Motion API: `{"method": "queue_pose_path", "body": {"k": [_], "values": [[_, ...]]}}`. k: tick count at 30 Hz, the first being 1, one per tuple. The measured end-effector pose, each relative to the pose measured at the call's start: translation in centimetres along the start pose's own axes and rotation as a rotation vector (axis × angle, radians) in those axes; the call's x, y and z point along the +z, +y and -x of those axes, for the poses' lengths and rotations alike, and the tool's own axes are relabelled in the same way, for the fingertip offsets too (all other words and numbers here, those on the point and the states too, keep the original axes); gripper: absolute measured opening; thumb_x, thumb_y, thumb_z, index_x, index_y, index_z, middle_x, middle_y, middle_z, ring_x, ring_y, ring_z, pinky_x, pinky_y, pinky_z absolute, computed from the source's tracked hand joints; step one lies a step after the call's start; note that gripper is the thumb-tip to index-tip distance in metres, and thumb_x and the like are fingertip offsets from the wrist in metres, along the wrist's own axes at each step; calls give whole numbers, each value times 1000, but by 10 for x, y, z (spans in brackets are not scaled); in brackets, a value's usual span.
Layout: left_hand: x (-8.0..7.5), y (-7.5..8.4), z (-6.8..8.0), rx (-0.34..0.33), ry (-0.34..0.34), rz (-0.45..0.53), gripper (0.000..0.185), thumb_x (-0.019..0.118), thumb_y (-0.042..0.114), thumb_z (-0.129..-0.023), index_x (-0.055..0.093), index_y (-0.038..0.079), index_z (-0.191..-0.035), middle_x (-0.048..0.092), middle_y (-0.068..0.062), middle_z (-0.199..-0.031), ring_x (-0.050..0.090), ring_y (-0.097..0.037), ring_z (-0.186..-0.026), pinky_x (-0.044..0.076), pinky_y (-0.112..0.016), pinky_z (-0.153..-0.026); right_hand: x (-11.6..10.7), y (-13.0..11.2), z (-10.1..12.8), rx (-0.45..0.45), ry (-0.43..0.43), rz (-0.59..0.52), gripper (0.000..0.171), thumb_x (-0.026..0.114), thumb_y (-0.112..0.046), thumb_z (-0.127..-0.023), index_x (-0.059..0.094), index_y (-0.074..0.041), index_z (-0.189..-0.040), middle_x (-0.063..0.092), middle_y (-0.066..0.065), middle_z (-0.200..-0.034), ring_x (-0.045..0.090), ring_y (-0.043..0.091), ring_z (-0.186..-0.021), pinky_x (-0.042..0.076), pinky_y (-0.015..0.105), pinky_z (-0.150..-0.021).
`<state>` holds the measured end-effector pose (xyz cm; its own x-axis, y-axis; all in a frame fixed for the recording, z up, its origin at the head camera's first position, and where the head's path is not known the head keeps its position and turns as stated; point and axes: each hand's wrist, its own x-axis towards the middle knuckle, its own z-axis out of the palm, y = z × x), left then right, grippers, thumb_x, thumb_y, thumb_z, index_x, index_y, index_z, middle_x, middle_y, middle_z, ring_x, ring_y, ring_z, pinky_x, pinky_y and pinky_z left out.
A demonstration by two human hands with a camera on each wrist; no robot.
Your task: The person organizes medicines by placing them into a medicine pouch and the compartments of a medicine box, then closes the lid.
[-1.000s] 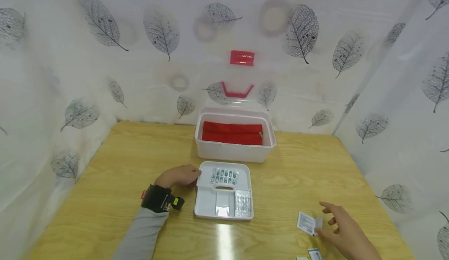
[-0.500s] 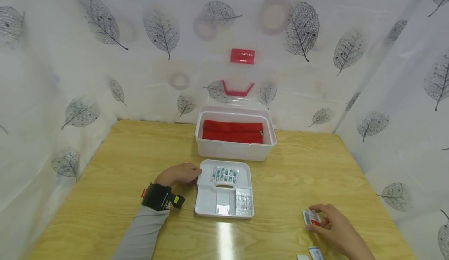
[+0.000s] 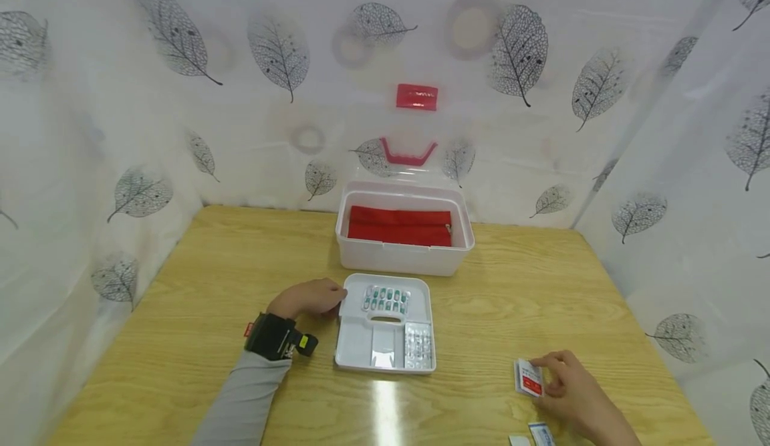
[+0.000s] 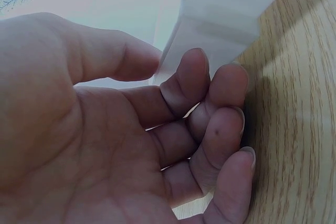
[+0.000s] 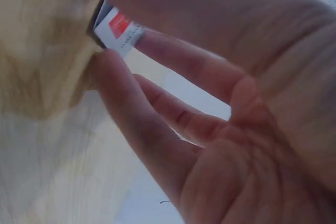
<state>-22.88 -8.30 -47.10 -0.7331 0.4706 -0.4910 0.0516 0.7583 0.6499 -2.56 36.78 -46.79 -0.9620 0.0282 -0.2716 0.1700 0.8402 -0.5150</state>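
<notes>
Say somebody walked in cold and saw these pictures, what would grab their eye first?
Most likely the red pouch in the open white box at the back of the table. Next, perhaps, the white tray in front of it, with green-and-white capsules in its far part and the left hand at its left edge. Off to the right, the right hand holds a small red-and-white carton.
</notes>
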Motion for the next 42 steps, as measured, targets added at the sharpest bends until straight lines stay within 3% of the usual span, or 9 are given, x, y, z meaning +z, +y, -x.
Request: {"method": "queue_pose_path", "body": {"k": [3,7,10,15,19,26,33,42], "values": [[0,1,1,2,-3,10,41,41,25,-106,64,7,-78,54,-3,-69,50,-17,-64,40,-28,-62,3,-2,-1,-4,35,11,54,89,-14,-74,64,-2,-121,52,7,-110,45,9,-74,40,24,-62],[-1,2,1,7,-5,13,40,42,26,-106,64,7,-78,54,-2,-69,50,-16,-64,39,-28,-62,6,-7,-4,-11,40,59,52,89,-19,-74,64,-1,-115,49,3,-98,44,11,-75,39,25,-62],[-1,0,1,-2,-4,5,40,42,25,-105,64,7,-77,54,-2,-68,50,-17,-64,39,-28,-62,7,-12,-7,-15,26,59,53,89,-19,-74,62,0,-115,50,3,-96,45,13,-74,40,25,-61],[-1,-3,1,-28,-8,8,40,43,25,-105,65,7,-77,54,-3,-68,50,-17,-64,39,-28,-63,9,-20,-12,12,-23,-42,53,88,-16,-76,58,1,-116,51,5,-92,46,16,-70,41,26,-57],[0,-5,1,-32,-3,15,40,44,27,-106,66,8,-79,55,-3,-69,51,-18,-65,40,-29,-64,11,-23,-12,14,-29,-39,60,89,-18,-76,59,0,-124,53,5,-99,47,14,-71,42,25,-58],[1,-2,0,-43,6,12,41,43,28,-106,66,8,-78,56,-3,-69,51,-18,-64,39,-28,-61,4,-42,-15,-135,-31,12,60,87,-21,-78,62,-1,-128,47,2,-95,42,8,-71,39,23,-59],[3,0,-2,-43,8,12,42,42,28,-106,65,8,-78,56,-3,-69,51,-18,-64,39,-28,-61,-3,-94,-29,-282,-67,77,57,84,-14,-78,64,-1,-130,48,0,-101,46,10,-76,42,21,-62],[3,-1,-1,-38,30,8,41,44,28,-106,67,8,-78,57,-3,-69,52,-18,-64,40,-28,-61,11,-156,-45,-478,-67,161,52,84,-18,-80,65,-9,-127,53,-7,-102,56,15,-82,47,23,-66]]}}
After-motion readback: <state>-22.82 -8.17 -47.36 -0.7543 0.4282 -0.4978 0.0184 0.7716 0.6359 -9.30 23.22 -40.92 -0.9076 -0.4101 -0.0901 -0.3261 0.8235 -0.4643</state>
